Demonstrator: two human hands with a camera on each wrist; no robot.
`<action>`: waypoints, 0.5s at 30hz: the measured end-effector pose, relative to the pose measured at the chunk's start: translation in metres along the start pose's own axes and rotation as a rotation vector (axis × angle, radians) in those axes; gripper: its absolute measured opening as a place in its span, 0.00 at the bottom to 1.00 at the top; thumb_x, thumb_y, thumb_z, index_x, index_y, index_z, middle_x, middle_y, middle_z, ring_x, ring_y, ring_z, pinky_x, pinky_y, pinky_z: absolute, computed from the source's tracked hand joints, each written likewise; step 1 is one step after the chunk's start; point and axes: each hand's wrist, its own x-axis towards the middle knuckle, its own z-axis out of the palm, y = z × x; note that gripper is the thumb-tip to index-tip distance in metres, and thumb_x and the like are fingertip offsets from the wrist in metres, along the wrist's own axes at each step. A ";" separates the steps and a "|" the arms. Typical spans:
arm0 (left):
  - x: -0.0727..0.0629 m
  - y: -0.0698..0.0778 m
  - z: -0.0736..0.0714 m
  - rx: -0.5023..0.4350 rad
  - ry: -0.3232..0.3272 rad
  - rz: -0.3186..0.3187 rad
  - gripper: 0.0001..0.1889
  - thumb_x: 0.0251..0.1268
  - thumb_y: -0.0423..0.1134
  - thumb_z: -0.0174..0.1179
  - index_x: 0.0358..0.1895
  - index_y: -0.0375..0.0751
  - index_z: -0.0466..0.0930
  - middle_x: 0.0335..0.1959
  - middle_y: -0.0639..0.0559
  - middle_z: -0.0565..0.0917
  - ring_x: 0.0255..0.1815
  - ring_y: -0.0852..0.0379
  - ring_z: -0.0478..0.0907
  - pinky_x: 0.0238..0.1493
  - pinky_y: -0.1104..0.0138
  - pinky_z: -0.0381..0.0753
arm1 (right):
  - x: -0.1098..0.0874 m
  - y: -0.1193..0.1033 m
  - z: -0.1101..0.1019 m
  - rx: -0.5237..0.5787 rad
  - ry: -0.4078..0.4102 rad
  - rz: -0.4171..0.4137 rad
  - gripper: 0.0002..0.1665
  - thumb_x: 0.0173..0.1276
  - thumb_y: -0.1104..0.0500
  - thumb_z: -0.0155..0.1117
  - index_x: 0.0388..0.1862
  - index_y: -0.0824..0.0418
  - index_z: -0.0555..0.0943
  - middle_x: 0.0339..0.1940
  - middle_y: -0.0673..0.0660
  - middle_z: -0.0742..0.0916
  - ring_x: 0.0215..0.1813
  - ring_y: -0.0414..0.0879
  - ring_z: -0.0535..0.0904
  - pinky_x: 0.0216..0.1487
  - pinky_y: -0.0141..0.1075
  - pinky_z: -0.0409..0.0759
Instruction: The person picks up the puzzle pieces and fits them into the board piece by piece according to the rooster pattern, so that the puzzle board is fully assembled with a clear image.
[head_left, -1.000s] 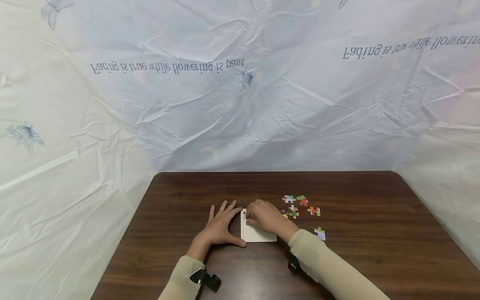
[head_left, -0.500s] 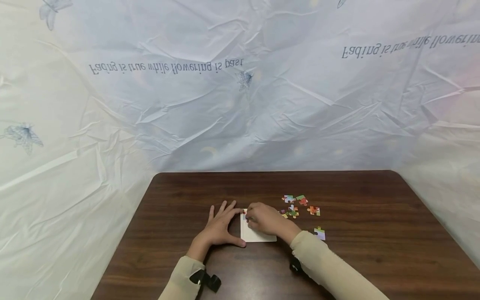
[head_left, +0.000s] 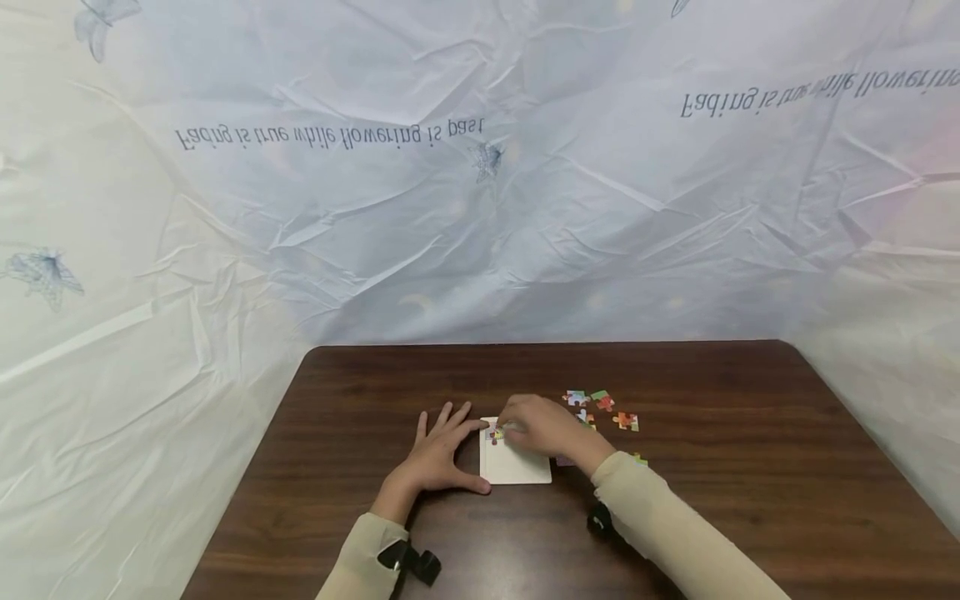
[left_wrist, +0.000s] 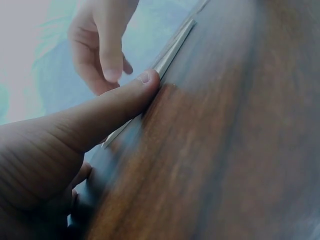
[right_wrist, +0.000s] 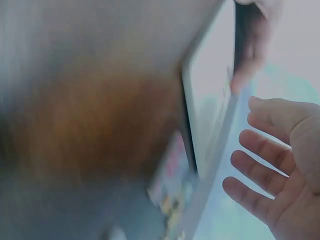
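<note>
A white puzzle tray (head_left: pixel 519 468) with a raised rim lies flat on the table, also seen edge-on as the pale tray (right_wrist: pixel 210 75) in the right wrist view. In its far left corner sits a colourful jigsaw piece (head_left: pixel 494 435). My left hand (head_left: pixel 435 458) is spread at the tray's left side, its thumb (left_wrist: pixel 145 82) against the near edge and a fingertip at the far corner. Just above the tray is my right hand (head_left: pixel 543 427), fingers loosely bent and apart from one another. Nothing shows between its thumb (right_wrist: pixel 260 103) and forefinger.
Several loose jigsaw pieces lie right of the tray, among them an orange piece (head_left: pixel 626 422) and a green and red piece (head_left: pixel 603 400). My right forearm partly covers others. The dark wooden table (head_left: pixel 360 383) ends at a printed cloth (head_left: pixel 450 250) hung behind and at both sides.
My right hand has shifted slightly right and away from the tray's far left corner, uncovering more of the jigsaw piece there. My left hand has kept its place.
</note>
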 end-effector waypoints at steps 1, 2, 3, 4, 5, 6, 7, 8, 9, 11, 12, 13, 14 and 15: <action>0.000 0.000 0.000 0.000 0.004 -0.001 0.53 0.47 0.69 0.80 0.79 0.58 0.70 0.87 0.45 0.53 0.87 0.36 0.36 0.77 0.29 0.26 | -0.002 0.004 -0.005 0.003 0.015 0.016 0.12 0.76 0.61 0.69 0.55 0.62 0.90 0.51 0.56 0.89 0.53 0.52 0.86 0.53 0.48 0.86; 0.000 0.000 0.001 0.000 0.004 -0.003 0.54 0.46 0.70 0.80 0.79 0.58 0.70 0.87 0.45 0.53 0.87 0.36 0.36 0.77 0.29 0.26 | -0.004 0.008 -0.010 0.004 0.024 0.039 0.12 0.76 0.61 0.69 0.55 0.62 0.89 0.51 0.56 0.88 0.53 0.53 0.86 0.53 0.49 0.86; 0.000 0.000 0.001 -0.001 0.003 -0.006 0.54 0.46 0.70 0.80 0.79 0.58 0.70 0.87 0.45 0.53 0.87 0.35 0.36 0.77 0.29 0.26 | -0.006 0.012 -0.014 0.003 0.026 0.059 0.13 0.76 0.61 0.69 0.55 0.62 0.89 0.52 0.56 0.88 0.54 0.53 0.86 0.54 0.50 0.85; 0.000 0.000 0.002 -0.003 0.001 -0.007 0.54 0.46 0.70 0.80 0.79 0.57 0.70 0.87 0.45 0.53 0.87 0.35 0.36 0.77 0.29 0.26 | -0.008 0.016 -0.019 0.003 0.028 0.080 0.13 0.76 0.60 0.70 0.56 0.62 0.89 0.53 0.56 0.88 0.55 0.54 0.85 0.55 0.51 0.85; 0.000 -0.001 0.002 -0.004 -0.001 -0.009 0.55 0.45 0.70 0.80 0.79 0.57 0.70 0.87 0.45 0.53 0.87 0.35 0.36 0.77 0.29 0.26 | -0.010 0.021 -0.023 0.001 0.029 0.095 0.14 0.76 0.60 0.70 0.57 0.62 0.88 0.54 0.57 0.88 0.56 0.55 0.85 0.55 0.51 0.85; 0.000 -0.001 0.002 -0.004 -0.001 -0.011 0.55 0.45 0.70 0.80 0.79 0.57 0.70 0.87 0.45 0.53 0.87 0.35 0.36 0.77 0.29 0.26 | -0.012 0.025 -0.026 -0.005 0.030 0.106 0.14 0.76 0.60 0.70 0.57 0.62 0.88 0.55 0.58 0.87 0.56 0.56 0.85 0.56 0.52 0.84; 0.000 -0.001 0.002 -0.005 -0.001 -0.012 0.55 0.45 0.70 0.80 0.79 0.57 0.70 0.87 0.44 0.53 0.87 0.35 0.36 0.77 0.29 0.26 | -0.015 0.029 -0.029 -0.007 0.031 0.121 0.15 0.76 0.60 0.70 0.58 0.63 0.88 0.56 0.58 0.87 0.57 0.56 0.84 0.56 0.53 0.84; 0.001 0.000 0.002 -0.004 -0.004 -0.014 0.55 0.45 0.70 0.80 0.79 0.58 0.69 0.87 0.45 0.53 0.87 0.35 0.36 0.77 0.29 0.25 | -0.016 0.033 -0.031 -0.015 0.029 0.127 0.15 0.76 0.60 0.70 0.58 0.63 0.88 0.57 0.59 0.87 0.58 0.57 0.84 0.57 0.53 0.84; 0.001 -0.001 0.001 -0.003 -0.003 -0.014 0.55 0.45 0.70 0.80 0.79 0.58 0.69 0.87 0.45 0.52 0.87 0.35 0.36 0.77 0.29 0.25 | -0.018 0.038 -0.032 -0.025 0.029 0.132 0.15 0.76 0.60 0.70 0.59 0.63 0.87 0.58 0.59 0.87 0.59 0.57 0.84 0.58 0.53 0.84; 0.002 0.000 0.001 0.001 0.004 -0.014 0.54 0.45 0.70 0.80 0.79 0.59 0.70 0.87 0.46 0.53 0.88 0.36 0.36 0.77 0.30 0.25 | -0.021 0.045 -0.033 -0.037 0.029 0.139 0.16 0.77 0.59 0.69 0.59 0.63 0.87 0.59 0.60 0.86 0.60 0.58 0.84 0.60 0.54 0.83; 0.002 0.000 0.001 0.002 0.007 -0.013 0.54 0.45 0.69 0.80 0.79 0.60 0.70 0.87 0.46 0.53 0.88 0.36 0.36 0.77 0.30 0.25 | -0.022 0.048 -0.032 -0.040 0.029 0.144 0.16 0.77 0.60 0.69 0.59 0.64 0.87 0.59 0.61 0.86 0.61 0.58 0.83 0.60 0.54 0.83; 0.002 -0.001 0.001 0.005 0.006 -0.011 0.54 0.44 0.69 0.80 0.79 0.59 0.70 0.87 0.46 0.53 0.87 0.36 0.37 0.77 0.29 0.25 | -0.025 0.051 -0.032 -0.043 0.027 0.149 0.16 0.77 0.59 0.69 0.59 0.64 0.87 0.59 0.61 0.86 0.61 0.59 0.83 0.60 0.54 0.83; 0.002 -0.001 0.001 0.006 0.003 -0.009 0.54 0.44 0.69 0.80 0.79 0.59 0.70 0.87 0.46 0.53 0.87 0.36 0.37 0.77 0.29 0.25 | -0.026 0.053 -0.032 -0.045 0.025 0.155 0.16 0.77 0.59 0.69 0.60 0.64 0.87 0.60 0.61 0.86 0.61 0.59 0.83 0.60 0.54 0.83; 0.002 -0.001 0.002 0.005 0.002 -0.007 0.54 0.44 0.69 0.81 0.79 0.59 0.70 0.87 0.46 0.53 0.87 0.35 0.37 0.77 0.29 0.26 | -0.029 0.055 -0.032 -0.044 0.023 0.164 0.17 0.77 0.59 0.69 0.60 0.64 0.87 0.60 0.62 0.86 0.61 0.59 0.83 0.60 0.54 0.83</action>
